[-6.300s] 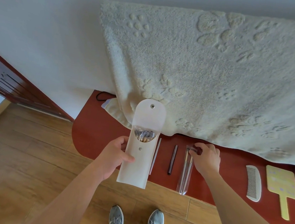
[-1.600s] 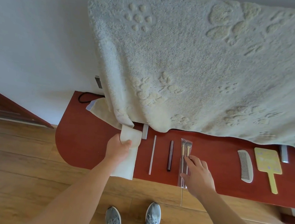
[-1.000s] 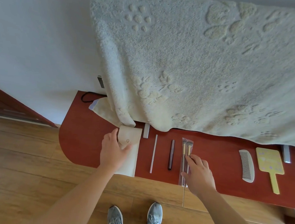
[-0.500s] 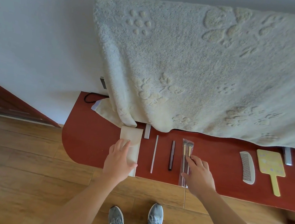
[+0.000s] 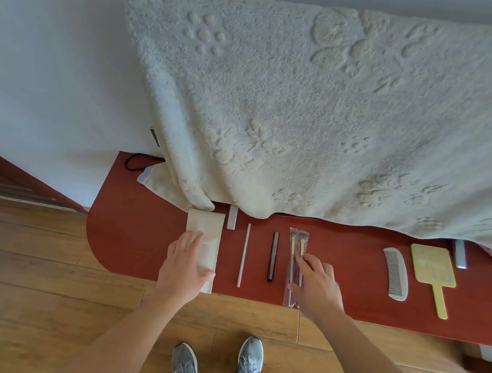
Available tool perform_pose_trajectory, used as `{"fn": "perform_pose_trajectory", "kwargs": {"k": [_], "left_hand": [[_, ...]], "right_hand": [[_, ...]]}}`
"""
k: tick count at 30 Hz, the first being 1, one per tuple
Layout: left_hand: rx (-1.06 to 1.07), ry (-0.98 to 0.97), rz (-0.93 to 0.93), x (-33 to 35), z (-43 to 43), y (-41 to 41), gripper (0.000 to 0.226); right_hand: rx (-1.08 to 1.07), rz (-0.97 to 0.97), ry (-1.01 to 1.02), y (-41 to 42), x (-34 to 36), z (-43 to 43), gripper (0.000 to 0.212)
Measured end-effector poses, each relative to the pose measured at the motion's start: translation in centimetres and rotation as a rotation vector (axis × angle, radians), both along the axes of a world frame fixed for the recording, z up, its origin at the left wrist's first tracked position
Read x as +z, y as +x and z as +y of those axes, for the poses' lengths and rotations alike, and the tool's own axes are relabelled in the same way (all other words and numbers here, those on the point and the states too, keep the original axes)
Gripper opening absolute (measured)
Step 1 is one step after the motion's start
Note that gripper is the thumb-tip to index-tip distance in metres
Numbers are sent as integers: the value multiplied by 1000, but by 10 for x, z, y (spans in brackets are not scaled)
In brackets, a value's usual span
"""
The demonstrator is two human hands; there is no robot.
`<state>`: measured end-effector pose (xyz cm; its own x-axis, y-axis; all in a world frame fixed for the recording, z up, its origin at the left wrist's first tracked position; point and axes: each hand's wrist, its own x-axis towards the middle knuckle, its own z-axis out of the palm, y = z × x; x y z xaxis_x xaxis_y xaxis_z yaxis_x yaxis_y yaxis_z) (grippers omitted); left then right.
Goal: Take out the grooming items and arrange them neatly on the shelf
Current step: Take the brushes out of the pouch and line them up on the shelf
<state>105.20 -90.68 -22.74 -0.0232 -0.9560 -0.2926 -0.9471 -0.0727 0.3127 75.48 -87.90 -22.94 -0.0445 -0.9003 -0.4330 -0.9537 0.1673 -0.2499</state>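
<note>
Shelf, red-brown, along the wall, under a hanging cream towel.
- Cream pouch: lies flat at the left of the row. The left hand presses on it, palm down, fingers straight.
- Pale thin stick: just right of the pouch.
- Dark slim tube: next, parallel to the stick.
- Clear sleeve, apparently holding two brushes: the right hand rests extended fingertips on it and grips nothing.
- White comb and yellow hand mirror: side by side, well apart to the right.
</note>
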Motion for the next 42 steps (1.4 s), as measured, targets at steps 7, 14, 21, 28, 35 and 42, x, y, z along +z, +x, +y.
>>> {"fn": "perform_pose_trajectory", "kwargs": {"k": [7, 14, 21, 28, 35, 42], "left_hand": [[14, 6, -14, 2, 0, -2, 92], [18, 33, 4, 1, -1, 1, 92], [-29, 77, 49, 7, -11, 12, 82], [-86, 108, 94, 13, -23, 25, 67], [-110, -33, 118, 24, -24, 22, 46], [-48, 85, 279, 31, -22, -31, 28]], "right_hand": [[-12, -14, 2, -2, -2, 0, 65], [-10, -28, -7, -2, 0, 2, 65], [-99, -104, -12, -1, 10, -2, 65], [-174, -99, -23, 10, 23, -4, 63], [-184, -82, -82, 32, 38, -14, 61], [-148, -127, -107, 54, 46, -38, 53]]}}
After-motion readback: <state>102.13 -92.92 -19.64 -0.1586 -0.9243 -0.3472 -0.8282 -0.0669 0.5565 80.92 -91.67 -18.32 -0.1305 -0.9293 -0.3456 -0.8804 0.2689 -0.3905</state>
